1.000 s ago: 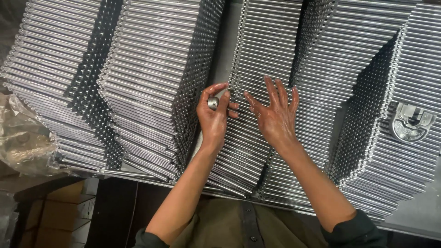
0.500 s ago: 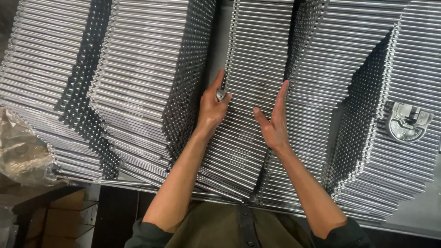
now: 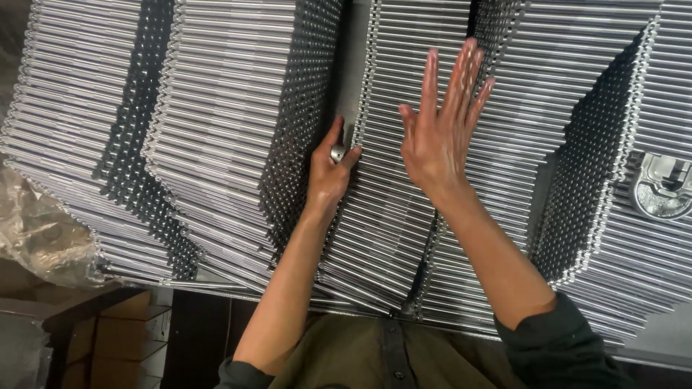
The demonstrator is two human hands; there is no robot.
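Several tall stacks of ribbed silver metal sheets fill the view. My left hand (image 3: 326, 176) pinches a small silver metal cylinder (image 3: 337, 153) between thumb and fingers, at the left edge of the middle stack (image 3: 404, 65), by the dark gap (image 3: 352, 79) beside it. My right hand (image 3: 440, 133) lies flat on top of that middle stack, fingers spread and pointing away from me, holding nothing. Both forearms reach up from the bottom of the view.
More ribbed stacks stand to the left (image 3: 231, 101) and right (image 3: 577, 79). A silver metal bracket (image 3: 663, 184) rests on the far right stack. Crumpled clear plastic wrap (image 3: 36, 230) lies at the left. Cardboard boxes (image 3: 122, 331) sit below the table edge.
My right hand has slid farther up the middle stack and spread flat. My left hand has moved to the stack's left edge, still with the small cylinder.
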